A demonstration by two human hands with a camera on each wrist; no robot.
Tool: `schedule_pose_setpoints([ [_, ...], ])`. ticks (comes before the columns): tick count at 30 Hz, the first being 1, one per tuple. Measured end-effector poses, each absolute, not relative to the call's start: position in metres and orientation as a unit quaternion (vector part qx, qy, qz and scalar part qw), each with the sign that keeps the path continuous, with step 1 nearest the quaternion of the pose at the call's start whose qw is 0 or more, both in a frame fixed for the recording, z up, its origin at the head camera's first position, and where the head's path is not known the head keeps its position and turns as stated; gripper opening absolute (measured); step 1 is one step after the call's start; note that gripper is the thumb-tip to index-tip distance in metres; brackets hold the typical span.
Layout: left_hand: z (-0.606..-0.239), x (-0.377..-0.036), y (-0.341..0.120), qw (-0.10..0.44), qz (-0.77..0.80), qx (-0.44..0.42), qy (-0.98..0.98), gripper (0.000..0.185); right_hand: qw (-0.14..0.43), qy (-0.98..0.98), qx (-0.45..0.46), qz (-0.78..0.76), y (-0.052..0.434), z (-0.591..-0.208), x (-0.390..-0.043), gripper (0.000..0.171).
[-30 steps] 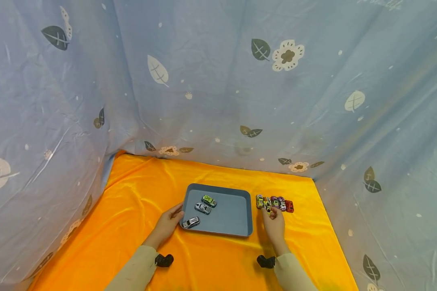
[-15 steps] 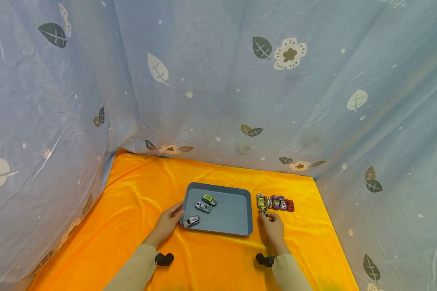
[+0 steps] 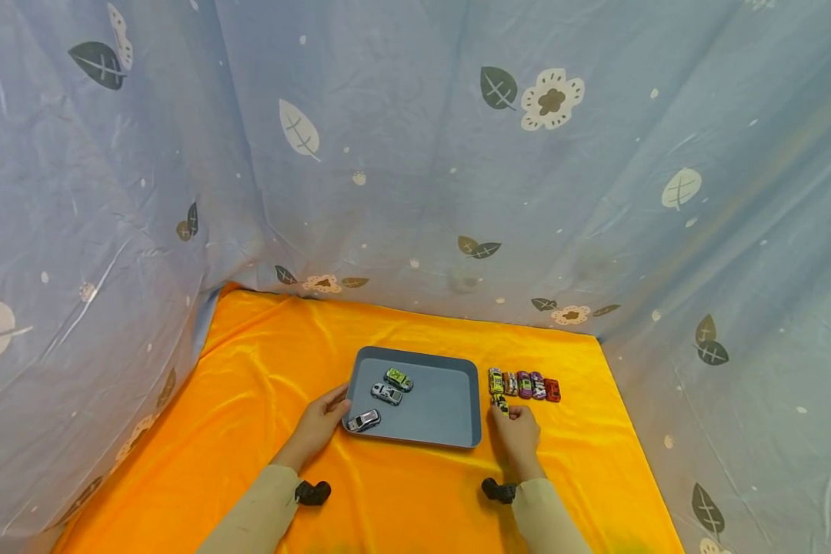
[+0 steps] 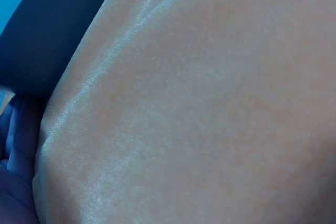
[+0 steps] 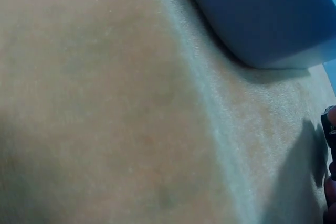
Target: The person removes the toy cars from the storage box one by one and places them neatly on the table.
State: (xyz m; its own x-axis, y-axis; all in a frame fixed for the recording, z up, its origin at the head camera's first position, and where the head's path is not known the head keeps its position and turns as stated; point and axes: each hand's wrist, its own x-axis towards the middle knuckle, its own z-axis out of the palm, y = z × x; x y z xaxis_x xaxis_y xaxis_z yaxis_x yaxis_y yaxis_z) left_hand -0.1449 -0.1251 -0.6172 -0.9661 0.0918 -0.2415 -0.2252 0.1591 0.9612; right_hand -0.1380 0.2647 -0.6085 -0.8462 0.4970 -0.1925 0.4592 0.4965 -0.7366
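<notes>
My left hand (image 3: 322, 425) holds the left side of a grey-blue rectangular tray (image 3: 443, 419). Inside the tray, toward its left, lie a green toy car (image 3: 398, 380), a white-and-black toy car (image 3: 386, 395) and a silver toy car (image 3: 364, 421). Just right of the tray, my right hand (image 3: 518, 435) pinches a yellow-and-black toy car (image 3: 502, 405) between thumb and fingers. It is close in front of a yellow-green toy car (image 3: 495, 381), the leftmost of a row. In the right wrist view, only a dark bit of the held car (image 5: 329, 129) shows at the edge.
The row beside the tray continues rightward with an orange-and-white car (image 3: 510, 383), two purple cars (image 3: 525, 385) and a red car (image 3: 552, 391). An orange cloth (image 3: 415, 492) covers the surface. Blue patterned curtains (image 3: 402, 192) enclose the back and sides.
My right hand has moved a little left and toward me with the yellow-and-black toy car, from before the orange-and-white car to before the yellow-green one. My left hand stays on the tray.
</notes>
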Motion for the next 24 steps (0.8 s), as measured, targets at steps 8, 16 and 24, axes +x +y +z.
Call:
schedule_pose_setpoints([
  [8, -0.6171, -0.1456, -0.1253, 0.119, 0.645, -0.046, 0.753, 0.047, 0.019, -0.863, -0.275, 0.423, 0.2614, -0.6057, -0.1371, 0.047],
  [16, -0.6198, -0.1457, -0.1240, 0.113, 0.644, -0.044, 0.756, 0.045, 0.026, -0.870, -0.277, 0.408, 0.2612, -0.6070, -0.1348, 0.048],
  [24, -0.6198, -0.1458, -0.1241, 0.108, 0.645, -0.042, 0.755, 0.046, 0.030, -0.870, -0.267, 0.414, 0.2598, -0.6066, -0.1359, 0.052],
])
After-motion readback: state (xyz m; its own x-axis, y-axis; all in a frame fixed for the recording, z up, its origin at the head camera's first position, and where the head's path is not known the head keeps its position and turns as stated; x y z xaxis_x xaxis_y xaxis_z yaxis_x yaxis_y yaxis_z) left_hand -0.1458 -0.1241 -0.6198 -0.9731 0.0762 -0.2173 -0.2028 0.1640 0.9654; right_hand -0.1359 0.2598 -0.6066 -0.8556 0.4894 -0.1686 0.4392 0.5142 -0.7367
